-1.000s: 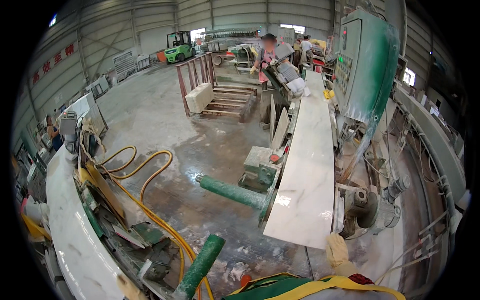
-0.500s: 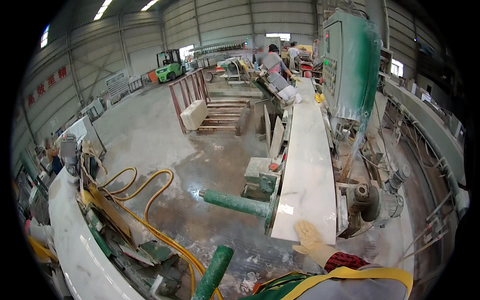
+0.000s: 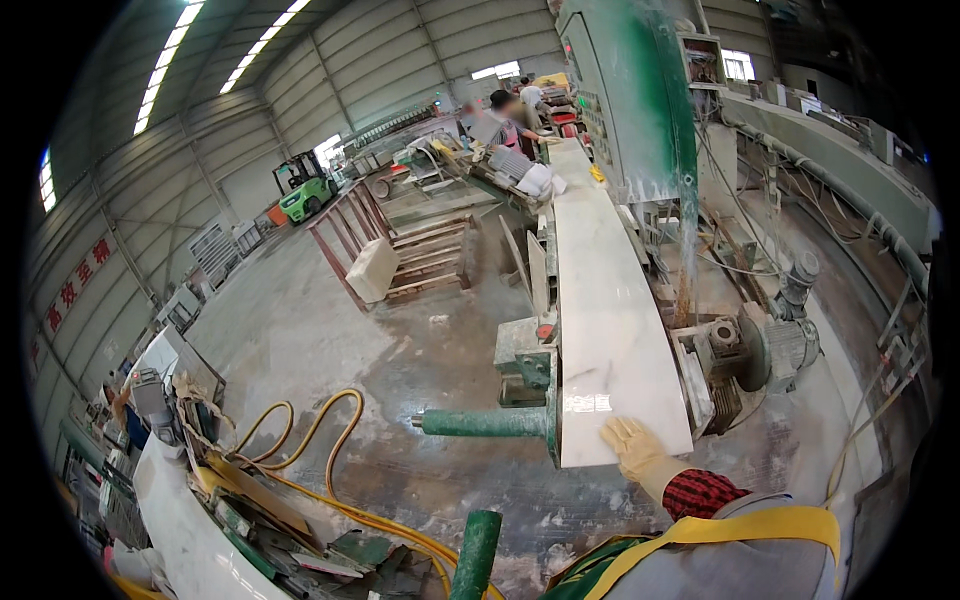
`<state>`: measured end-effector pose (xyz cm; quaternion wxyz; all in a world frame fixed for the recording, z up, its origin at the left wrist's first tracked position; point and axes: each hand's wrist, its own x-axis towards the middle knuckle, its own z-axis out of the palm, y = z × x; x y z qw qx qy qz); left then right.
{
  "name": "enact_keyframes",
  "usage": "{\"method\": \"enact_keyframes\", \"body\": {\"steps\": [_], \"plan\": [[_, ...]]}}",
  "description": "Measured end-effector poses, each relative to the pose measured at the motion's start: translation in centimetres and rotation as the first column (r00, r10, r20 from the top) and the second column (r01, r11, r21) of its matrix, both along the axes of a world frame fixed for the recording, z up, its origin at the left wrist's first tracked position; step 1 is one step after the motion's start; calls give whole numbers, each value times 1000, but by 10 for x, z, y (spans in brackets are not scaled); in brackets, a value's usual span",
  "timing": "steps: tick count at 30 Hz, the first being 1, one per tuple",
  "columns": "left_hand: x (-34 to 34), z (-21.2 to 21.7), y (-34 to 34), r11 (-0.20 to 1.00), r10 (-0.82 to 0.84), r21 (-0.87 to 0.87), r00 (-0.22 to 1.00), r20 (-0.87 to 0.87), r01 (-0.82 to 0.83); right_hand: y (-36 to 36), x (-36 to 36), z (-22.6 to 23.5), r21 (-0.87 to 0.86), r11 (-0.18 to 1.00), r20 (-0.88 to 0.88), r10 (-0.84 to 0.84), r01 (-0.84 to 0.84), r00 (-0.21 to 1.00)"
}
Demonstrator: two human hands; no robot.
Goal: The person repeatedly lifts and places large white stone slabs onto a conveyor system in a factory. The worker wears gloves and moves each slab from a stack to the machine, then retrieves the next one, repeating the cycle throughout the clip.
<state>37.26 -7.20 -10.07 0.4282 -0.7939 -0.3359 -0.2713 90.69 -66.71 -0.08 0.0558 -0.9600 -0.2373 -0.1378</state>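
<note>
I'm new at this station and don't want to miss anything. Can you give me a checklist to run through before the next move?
1. Right hand gloved: ok; the glove lies on the near end of the white slab.
2. Left hand clear of the machinery: cannot tell; it is out of view.
3. Co-worker clear of the slab's far end: not ok; an arm reaches toward it.
4. Yellow hose clear of the slab: ok; it runs off to the left, apart from it.
5. Red knob beside the slab uncovered: ok.
6. Motor on the right stopped: cannot tell from a still picture.
</note>
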Motion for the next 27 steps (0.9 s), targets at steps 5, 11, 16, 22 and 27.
{"method": "enact_keyframes", "body": {"steps": [5, 11, 16, 22, 27], "plan": [[13, 9, -12, 999, 1, -35, 1000, 9, -1, 1, 0, 8, -28, 999, -116, -28, 25, 993], [21, 40, -31, 995, 28, -96, 999, 26, -26, 7, -4, 10, 48, 996, -103, -64, 69, 993], [20, 38, -33, 986, 63, -154, 997, 35, -57, 6, -5, 0, 80, 993, -110, -77, 86, 991], [-5, 3, -5, 975, 86, -212, 995, 45, -74, 4, -3, -7, 30, 994, -56, -100, 102, 993], [-18, -17, 5, 960, 108, -265, 992, 63, -87, 4, -1, -6, 28, 993, -81, -109, 112, 991]]}}
